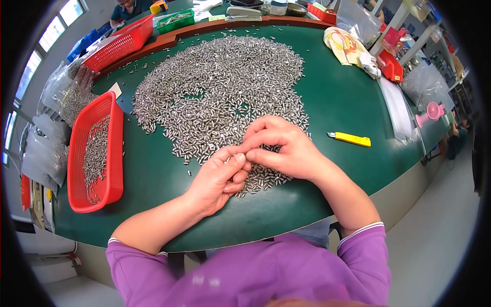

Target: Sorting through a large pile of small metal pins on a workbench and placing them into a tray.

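A broad heap of small silvery metal pins (220,77) covers the middle of the green table (337,179). Over the heap's near edge my left hand (220,179) and my right hand (284,146) meet, fingertips touching. The left thumb and forefinger are pinched together, the other fingers curled in. My right thumb and forefinger pinch at the same spot. Whatever lies between the fingertips is too small and covered to make out. To the left, a red plastic basket (116,153) holds a layer of the same pins.
A yellow utility knife (353,138) lies right of the heap. Clear bags of pins (79,94) stand at the far left. A printed cloth (345,46), a plastic sleeve (398,110) and a pink fan (430,113) are at the right. Another person (125,7) sits beyond the table.
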{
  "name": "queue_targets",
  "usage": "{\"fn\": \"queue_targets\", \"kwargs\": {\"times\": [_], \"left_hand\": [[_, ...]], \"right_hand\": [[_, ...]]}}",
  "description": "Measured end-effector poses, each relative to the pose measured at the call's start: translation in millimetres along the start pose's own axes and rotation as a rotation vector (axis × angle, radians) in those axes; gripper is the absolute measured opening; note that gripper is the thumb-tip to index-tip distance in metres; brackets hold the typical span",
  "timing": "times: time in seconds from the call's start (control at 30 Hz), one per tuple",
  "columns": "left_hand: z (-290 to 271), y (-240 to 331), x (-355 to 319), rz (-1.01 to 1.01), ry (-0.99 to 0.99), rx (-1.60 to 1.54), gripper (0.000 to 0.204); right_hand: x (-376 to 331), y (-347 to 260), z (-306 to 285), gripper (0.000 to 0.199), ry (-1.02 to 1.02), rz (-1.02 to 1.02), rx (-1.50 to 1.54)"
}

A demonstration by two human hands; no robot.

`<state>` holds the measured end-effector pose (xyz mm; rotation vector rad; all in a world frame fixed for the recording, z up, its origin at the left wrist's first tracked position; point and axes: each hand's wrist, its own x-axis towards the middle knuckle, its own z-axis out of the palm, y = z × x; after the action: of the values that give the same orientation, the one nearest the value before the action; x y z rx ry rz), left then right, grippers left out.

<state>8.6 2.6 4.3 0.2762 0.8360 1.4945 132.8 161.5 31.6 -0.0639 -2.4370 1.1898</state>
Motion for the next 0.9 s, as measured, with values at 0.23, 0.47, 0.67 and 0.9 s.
{"fn": "queue_targets", "kwargs": {"times": [0.23,0.47,0.67,0.9], "left_hand": [[0.5,2.6,-0.6,-0.012,-0.012,0.001,0.019],[1.8,5.2,-2.0,-0.039,-0.005,-0.016,0.018],[-1.3,1.2,-0.2,-0.007,-0.049,-0.001,0.020],[-3.0,0.9,0.6,0.016,-0.091,-0.036,0.015]], "right_hand": [[-4.9,15.3,-12.7,0.017,-0.040,0.127,-0.511],[-0.2,18.9,-2.4,0.009,0.085,-0.003,-0.501],[1.5,0.3,0.0,0.006,-0.009,0.012,0.119],[-1.2,1.7,-9.4,0.019,0.091,-0.039,-0.272]]}}
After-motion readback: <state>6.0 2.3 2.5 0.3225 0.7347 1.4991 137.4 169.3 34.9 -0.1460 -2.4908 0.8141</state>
